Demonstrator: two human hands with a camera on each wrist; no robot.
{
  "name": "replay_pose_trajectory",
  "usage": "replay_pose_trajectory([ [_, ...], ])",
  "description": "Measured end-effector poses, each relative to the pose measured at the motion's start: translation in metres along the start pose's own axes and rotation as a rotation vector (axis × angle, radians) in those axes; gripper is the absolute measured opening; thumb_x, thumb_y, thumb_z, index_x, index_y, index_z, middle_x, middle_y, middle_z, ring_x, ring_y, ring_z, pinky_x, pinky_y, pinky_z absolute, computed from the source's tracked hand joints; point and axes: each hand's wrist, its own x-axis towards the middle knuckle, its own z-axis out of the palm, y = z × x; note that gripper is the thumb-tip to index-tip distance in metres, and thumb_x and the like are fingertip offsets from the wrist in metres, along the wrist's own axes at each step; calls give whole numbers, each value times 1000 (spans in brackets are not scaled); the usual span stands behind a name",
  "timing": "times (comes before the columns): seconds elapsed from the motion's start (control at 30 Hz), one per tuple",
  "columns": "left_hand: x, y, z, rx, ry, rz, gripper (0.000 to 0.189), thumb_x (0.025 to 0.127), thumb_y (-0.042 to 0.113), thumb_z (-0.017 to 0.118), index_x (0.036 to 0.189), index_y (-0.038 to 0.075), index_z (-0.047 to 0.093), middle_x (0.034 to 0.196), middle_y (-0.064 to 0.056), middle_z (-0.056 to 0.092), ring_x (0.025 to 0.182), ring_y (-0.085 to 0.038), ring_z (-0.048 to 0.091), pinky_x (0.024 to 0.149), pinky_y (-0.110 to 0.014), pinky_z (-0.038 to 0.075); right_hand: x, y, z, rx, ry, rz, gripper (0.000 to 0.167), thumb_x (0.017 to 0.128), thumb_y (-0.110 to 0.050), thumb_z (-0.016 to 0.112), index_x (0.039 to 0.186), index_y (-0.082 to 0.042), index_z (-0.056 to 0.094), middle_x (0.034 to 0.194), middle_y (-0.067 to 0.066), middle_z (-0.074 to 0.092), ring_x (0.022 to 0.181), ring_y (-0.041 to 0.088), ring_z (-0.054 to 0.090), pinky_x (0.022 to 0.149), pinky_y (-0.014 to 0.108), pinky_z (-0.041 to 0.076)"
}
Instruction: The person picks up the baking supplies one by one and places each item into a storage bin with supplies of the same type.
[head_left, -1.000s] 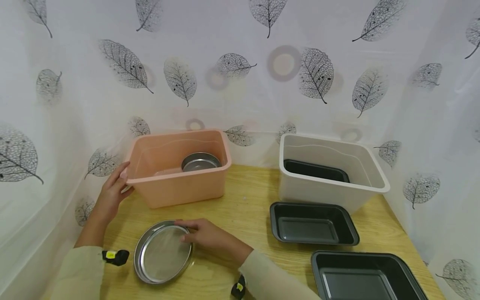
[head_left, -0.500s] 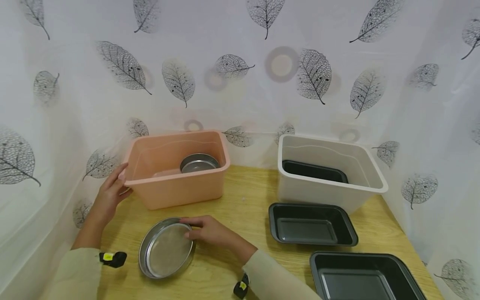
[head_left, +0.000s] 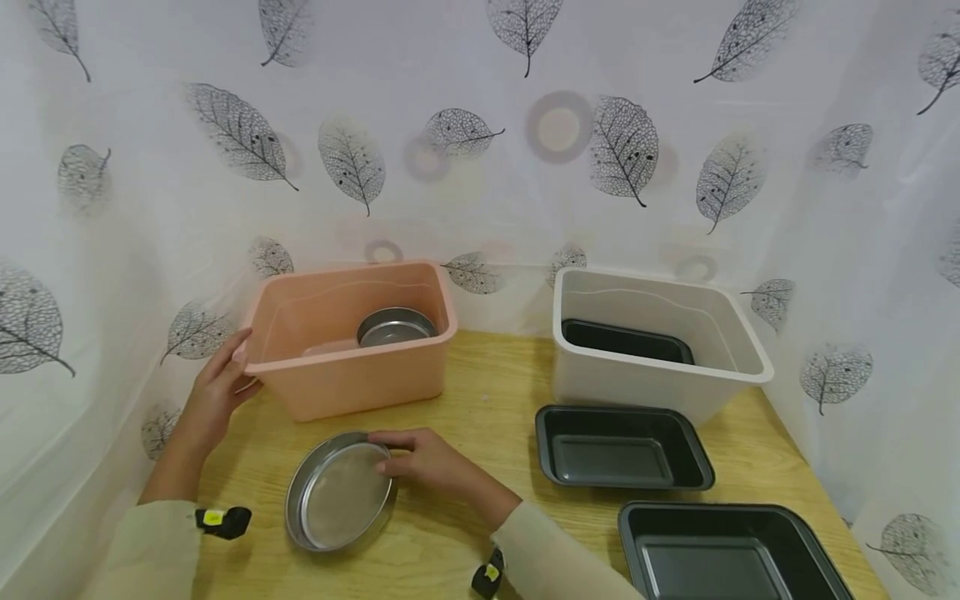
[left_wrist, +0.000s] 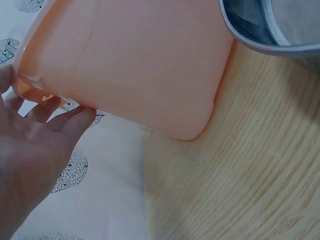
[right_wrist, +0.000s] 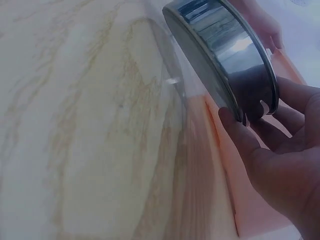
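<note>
A shiny round cake pan is held tilted above the table, in front of the pink bin. My right hand pinches its far right rim, thumb on one side and fingers on the other. In the right wrist view the pan's polished side wall shows, with the right hand at its lower edge. My left hand grips the left end of the pink bin. In the left wrist view the left hand's fingers curl under the bin's rim. Inside the bin stands a second round pan.
On the right stands a white bin with a dark rectangular pan inside. In front of it lie two more dark loaf-type pans, a smaller pan and a larger pan. A leaf-patterned curtain encloses the wooden table.
The round cake pan has moved right and slightly away from me with my right hand and tilted more. My left hand keeps its grip on the pink bin. The view has shifted slightly.
</note>
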Motion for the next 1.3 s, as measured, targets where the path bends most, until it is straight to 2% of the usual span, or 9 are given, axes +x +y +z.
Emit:
replay_pose_trajectory([
  [0.23,-1,-1,0,8,4,-5,58,109,37,38,163,25,20,166,-24,17,108,15,56,85,-6,49,-5,-6,-7,-28,33,31,44,91,-31,75,134,-33,66,136,-16,63,134,7,52,105,25,47],
  [0.43,-1,-1,0,3,-3,-8,58,109,37,38,163,25,20,166,-24,15,109,15,56,86,-6,49,-5,-11,-13,40,54,43,44,91,-25,75,134,-32,66,139,-9,62,136,13,51,101,27,51],
  [0.67,-1,0,1,17,6,-14,58,109,37,38,163,25,20,167,-23,14,113,12,55,87,-7,49,-2,-16,-20,138,20,-30,47,94,-15,72,140,-19,62,146,-3,57,139,16,48,96,27,55],
  [0.87,-1,0,0,11,5,-16,58,109,37,39,163,25,19,167,-22,14,111,13,55,87,-7,49,-1,-26,-29,119,0,-83,49,94,-17,71,142,-21,61,146,-6,57,140,13,46,98,25,53],
  [1.07,0,-1,-1,-36,-3,-13,58,110,34,39,163,24,19,167,-22,14,108,15,56,87,-7,49,0,-37,-36,175,-20,-116,50,95,-13,69,143,-17,59,149,-1,55,142,15,44,102,28,51],
  [1.3,0,1,-2,21,0,-38,59,109,39,39,163,27,19,168,-19,12,113,12,54,88,-8,49,0,-52,-41,217,-17,-136,51,94,-13,70,143,-19,59,147,-3,57,140,13,47,101,29,52],
])
